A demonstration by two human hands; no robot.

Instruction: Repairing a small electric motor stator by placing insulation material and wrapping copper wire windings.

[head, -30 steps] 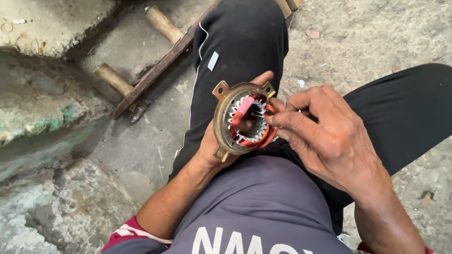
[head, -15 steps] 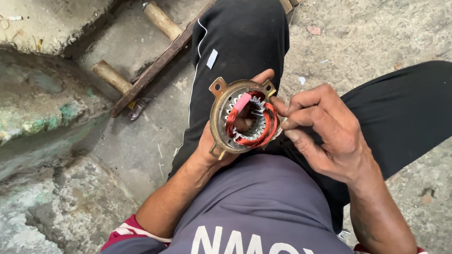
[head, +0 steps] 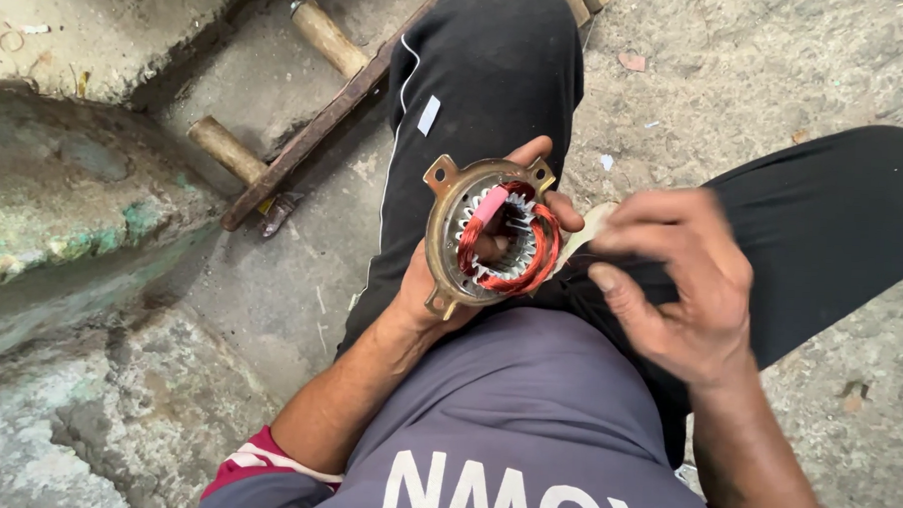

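L hand (head: pixel 440 284) cups the motor stator (head: pixel 490 235) from behind, fingers thru its bore; R hand (head: pixel 686 282) just beside it, loosely open, maybe pinching a pale strip; looks heavy, rigid; copper windings (head: pixel 542 252) fragile, so grip the rim.

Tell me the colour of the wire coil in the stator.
Red copper coil, one pink sleeve; head view.
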